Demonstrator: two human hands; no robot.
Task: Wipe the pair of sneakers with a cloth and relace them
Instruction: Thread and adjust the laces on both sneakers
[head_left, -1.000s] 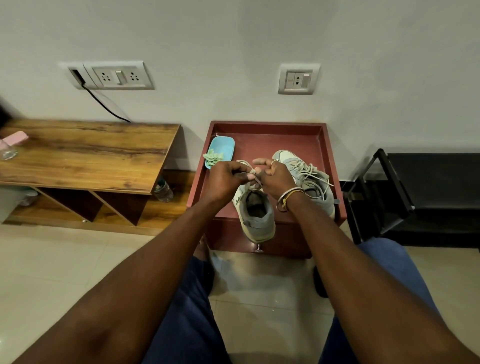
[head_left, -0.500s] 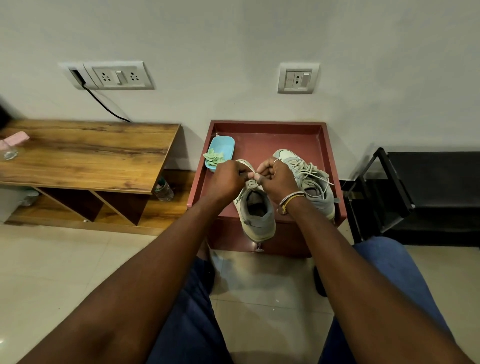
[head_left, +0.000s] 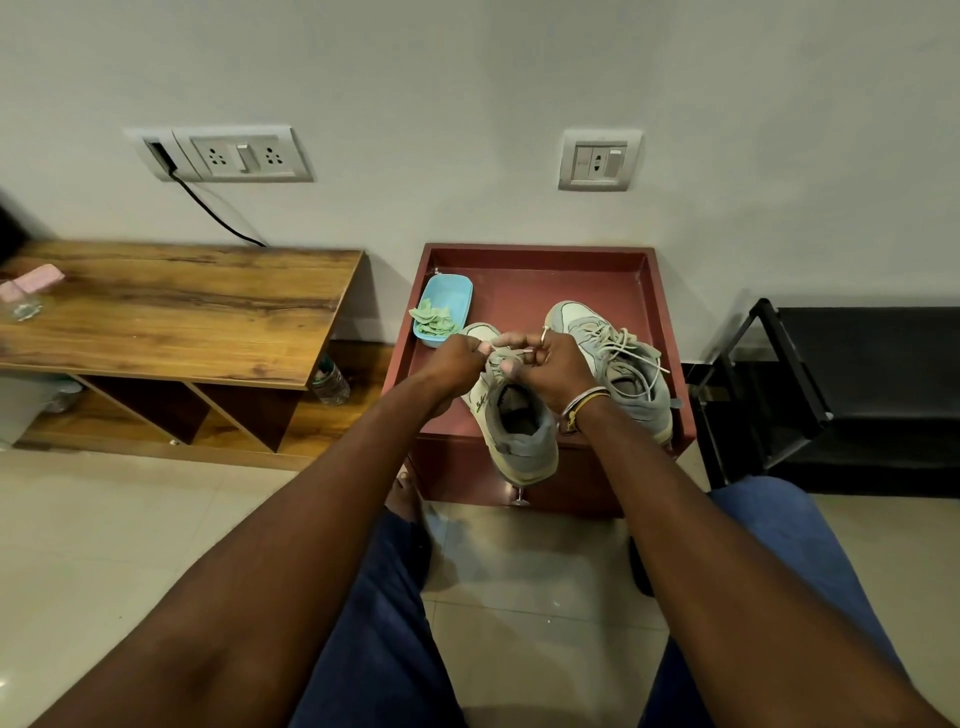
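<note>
While a person sits facing a red stand (head_left: 524, 275) at the centre of the frame, both hands meet over the nearer sneaker (head_left: 522, 431). Its heel sits at the stand's front edge, toward the sitter, and its toe points away, tilted slightly to the upper left. The left hand (head_left: 457, 361) comes in from the shoe's left side and the right hand (head_left: 558, 371), bangles at the wrist, from its right. Each has its fingers curled and pinches the pale lace (head_left: 511, 355) above the tongue, the two hands nearly touching. How the lace runs beneath the fingers is hidden. The shoe's long axis lies between the forearms, so neither hand looks nearer; any tightening pull would likely go sideways across that axis. The second sneaker (head_left: 623, 374) stands just to the right, roughly parallel, its laces lying loose. A green cloth (head_left: 434, 319) rests in a blue dish (head_left: 452, 296) at the stand's upper left, apart from both hands.
</note>
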